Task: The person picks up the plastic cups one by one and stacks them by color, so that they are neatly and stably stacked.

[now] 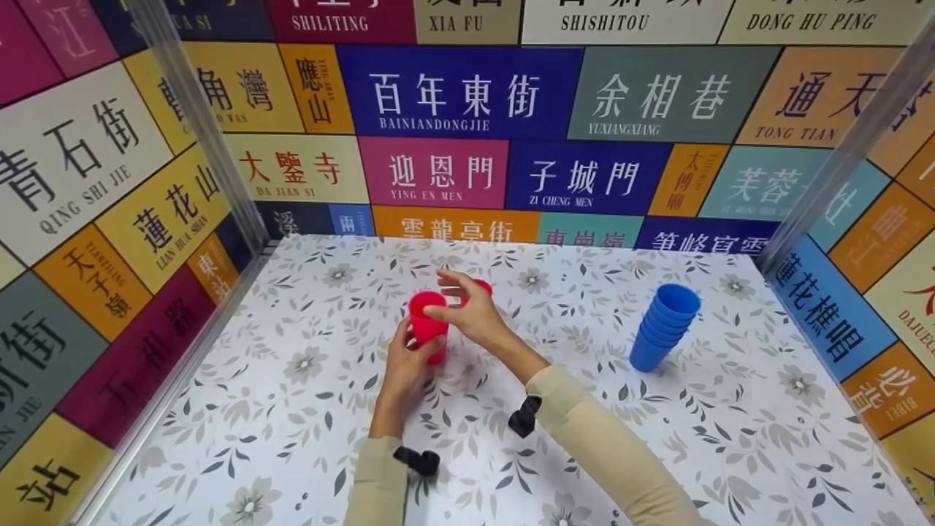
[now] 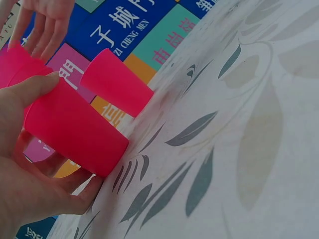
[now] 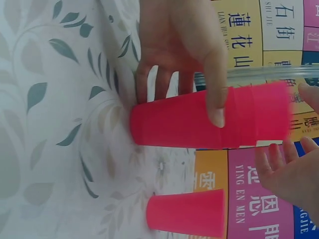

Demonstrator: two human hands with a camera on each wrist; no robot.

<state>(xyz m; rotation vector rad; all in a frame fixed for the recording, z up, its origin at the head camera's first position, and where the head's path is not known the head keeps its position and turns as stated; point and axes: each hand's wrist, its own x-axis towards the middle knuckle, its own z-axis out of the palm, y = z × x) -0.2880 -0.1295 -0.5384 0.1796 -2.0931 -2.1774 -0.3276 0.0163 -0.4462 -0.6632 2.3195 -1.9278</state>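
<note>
My left hand (image 1: 404, 365) grips a stack of nested red plastic cups (image 3: 174, 119), its thumb on the near side and fingers round the far side. The stack stands upright with its base on the table, and its top cup (image 3: 273, 110) looks blurred and sticks up from the others. Around that top rim my right hand (image 1: 476, 315) is spread, thumb and fingers apart; whether it touches the cup is unclear. Just behind the stack a single red cup (image 2: 117, 82) stands upright, partly hidden by the right hand in the head view.
A stack of several blue cups (image 1: 663, 329) stands to the right, leaning slightly. The table (image 1: 307, 438) has a white leaf-patterned cover. Panels with printed street names (image 1: 460, 95) enclose the back and sides, with clear posts at the corners.
</note>
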